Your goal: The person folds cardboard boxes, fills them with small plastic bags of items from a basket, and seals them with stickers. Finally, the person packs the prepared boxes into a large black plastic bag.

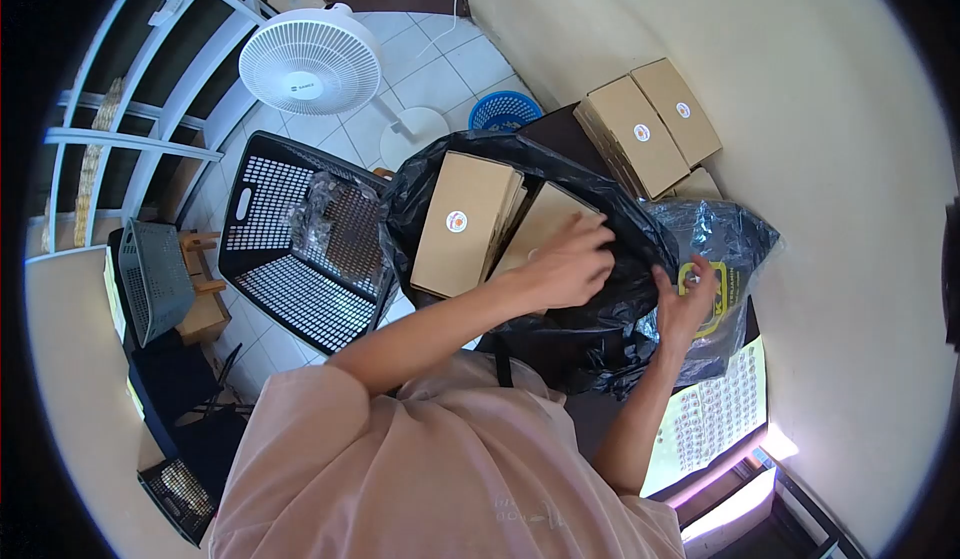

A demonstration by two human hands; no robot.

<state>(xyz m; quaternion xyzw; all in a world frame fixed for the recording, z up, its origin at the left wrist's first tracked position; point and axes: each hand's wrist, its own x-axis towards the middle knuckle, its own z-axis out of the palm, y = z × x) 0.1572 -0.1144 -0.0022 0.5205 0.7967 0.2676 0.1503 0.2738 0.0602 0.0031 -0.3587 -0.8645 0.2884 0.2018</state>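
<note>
Folded flat cardboard boxes with round stickers stand in two stacks inside an open black plastic bag [415, 184]. The left stack [462, 229] leans beside the right stack [552, 214]. My left hand [568, 262] lies over the right stack, its fingers bent round the far right edge of a cardboard box; its fingertips are partly hidden. At the bag's right rim, my right hand [685, 304] has black plastic between its thumb and fingers. Under and beside that hand lies a clear plastic package [735, 234] with a yellow-and-black label.
More cardboard boxes [650, 129] are piled by the wall. A black crate [265, 189] holding crumpled clear plastic stands left of the bag. Beyond are a white fan [310, 64] and a blue basket [505, 109]. A sticker sheet [710, 414] lies at right.
</note>
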